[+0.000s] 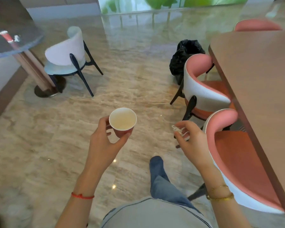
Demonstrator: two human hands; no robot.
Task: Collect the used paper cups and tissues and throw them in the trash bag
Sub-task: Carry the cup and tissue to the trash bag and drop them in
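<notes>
1. Overhead, the marble floor takes up most of the view, glossy and reflective; a slip on it while walking with both hands full would scatter everything.
2. To the right runs a long brown table with pink chairs tucked against it, and the nearest chair sits just beside the right forearm (an elbow could catch its backrest on the way past).
3. Ahead, beyond the farther pink chair, the black trash bag stands on the floor, partly hidden by that chair, so whether its mouth is open cannot be told from here.
4. On the round grey table at far left stands what looks like another red cup with a scrap of tissue beside it, though blur makes that uncertain; it could easily be missed.
5. The left hand holds a paper cup upright, fingers and thumb curled round its red base. The inside looks pale and possibly wet, so tipping it might spill dregs.
6. The right hand, well apart from the left, pinches a crumpled tissue lightly between thumb and fingertips; so loose a hold could let it drop before the bag.
</notes>
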